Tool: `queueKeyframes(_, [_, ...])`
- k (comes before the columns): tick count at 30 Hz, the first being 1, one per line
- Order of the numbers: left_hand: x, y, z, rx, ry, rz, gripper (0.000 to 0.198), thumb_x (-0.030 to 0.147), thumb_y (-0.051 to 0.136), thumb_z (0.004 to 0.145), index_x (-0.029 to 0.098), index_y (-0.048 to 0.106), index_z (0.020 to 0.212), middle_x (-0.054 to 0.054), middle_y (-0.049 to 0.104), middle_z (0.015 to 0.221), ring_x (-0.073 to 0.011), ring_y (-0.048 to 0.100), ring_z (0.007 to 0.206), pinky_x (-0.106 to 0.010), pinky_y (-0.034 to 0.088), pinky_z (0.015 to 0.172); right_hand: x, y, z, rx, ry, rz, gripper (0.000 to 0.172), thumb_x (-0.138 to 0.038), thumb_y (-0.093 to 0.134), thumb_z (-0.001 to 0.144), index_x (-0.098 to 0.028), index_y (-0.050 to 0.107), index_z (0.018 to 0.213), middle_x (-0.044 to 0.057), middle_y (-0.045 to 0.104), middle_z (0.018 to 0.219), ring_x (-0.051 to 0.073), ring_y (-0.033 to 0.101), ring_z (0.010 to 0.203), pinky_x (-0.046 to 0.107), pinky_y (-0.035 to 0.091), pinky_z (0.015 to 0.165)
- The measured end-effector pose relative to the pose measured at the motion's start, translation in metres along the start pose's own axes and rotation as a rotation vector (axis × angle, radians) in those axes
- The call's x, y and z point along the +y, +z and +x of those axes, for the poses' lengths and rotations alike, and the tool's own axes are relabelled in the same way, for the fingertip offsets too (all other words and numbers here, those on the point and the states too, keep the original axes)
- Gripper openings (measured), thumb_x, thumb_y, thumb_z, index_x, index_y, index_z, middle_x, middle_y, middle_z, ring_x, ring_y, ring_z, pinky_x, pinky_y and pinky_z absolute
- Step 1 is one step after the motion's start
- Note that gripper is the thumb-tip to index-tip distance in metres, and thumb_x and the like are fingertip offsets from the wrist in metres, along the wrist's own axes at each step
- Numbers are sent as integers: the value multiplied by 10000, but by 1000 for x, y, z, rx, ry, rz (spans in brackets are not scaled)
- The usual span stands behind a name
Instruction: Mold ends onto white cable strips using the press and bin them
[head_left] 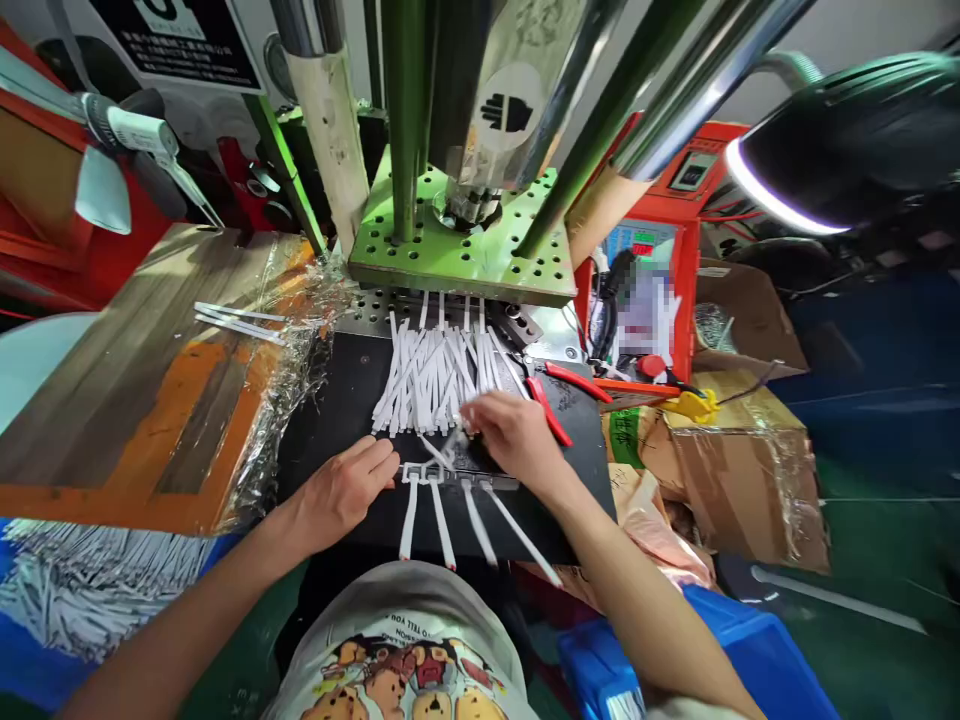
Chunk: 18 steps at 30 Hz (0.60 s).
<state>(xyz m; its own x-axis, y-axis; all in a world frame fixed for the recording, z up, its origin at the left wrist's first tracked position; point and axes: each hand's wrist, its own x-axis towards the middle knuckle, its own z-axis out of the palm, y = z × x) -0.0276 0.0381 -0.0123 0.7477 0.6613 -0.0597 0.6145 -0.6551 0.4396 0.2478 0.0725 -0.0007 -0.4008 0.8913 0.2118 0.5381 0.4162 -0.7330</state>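
Observation:
My left hand (352,490) rests on the black work surface with its fingers curled, close to the left end of a narrow holder (495,481). Several flat white strips (444,525) sit side by side in that holder, their red-tipped ends pointing toward me. My right hand (517,440) is above the holder's far side, thumb and fingers pinched at the near edge of a pile of white strips (431,375). A blurred whitish piece (454,447) lies just below those fingertips. What either hand grips is hidden or too small to tell.
A green press plate (457,260) stands behind the pile between thick columns. Red-handled pliers (551,410) lie right of the pile. On the left is a wrapped board (135,400) with a few loose strips (240,322). Cardboard boxes (750,480) and a lamp (832,150) are at right.

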Motion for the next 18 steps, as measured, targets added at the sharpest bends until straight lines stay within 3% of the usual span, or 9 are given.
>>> queueKeyframes(5, [5,8,0,23,-69,3,167,42,437,966,170,533,918,-45,529,948,-207,521,897,-331,432,748,-4,17,44,292,121,-4,223,-133,448,926,-178,658,865,39,704,824,124,660,622,208,495,588])
queueKeyframes(8, [6,12,-2,50,-74,15,180,28,439,958,167,551,937,-38,531,924,-204,541,890,-327,440,747,0,5,40,466,271,31,199,-153,436,914,-186,631,893,23,713,762,145,677,591,227,509,574])
queueKeyframes(10, [5,9,-3,62,-82,21,199,26,453,952,169,571,1024,-40,551,949,-208,561,911,-327,453,765,-1,-7,32,494,282,41,186,-184,440,919,-189,625,899,27,714,766,161,695,620,240,518,585])
queueKeyframes(14, [1,-21,5,41,8,-54,214,87,568,935,203,587,1114,-17,590,972,-181,608,887,-286,475,756,-11,-18,17,493,205,-9,192,-209,451,934,-186,640,909,31,713,773,162,689,652,243,503,601])
queueKeyframes(16, [1,-42,17,169,82,-72,248,134,533,972,213,560,1206,-20,613,1014,-164,626,906,-269,484,788,-19,-18,13,502,170,-70,195,-208,460,940,-183,653,934,33,720,781,167,690,690,248,493,628])
queueKeyframes(18, [4,-62,33,375,145,-19,301,161,459,1011,198,509,1306,-47,632,1068,-165,634,954,-275,488,844,-27,-17,12,502,131,-138,201,-207,464,948,-182,663,947,36,722,788,171,687,718,253,482,649])
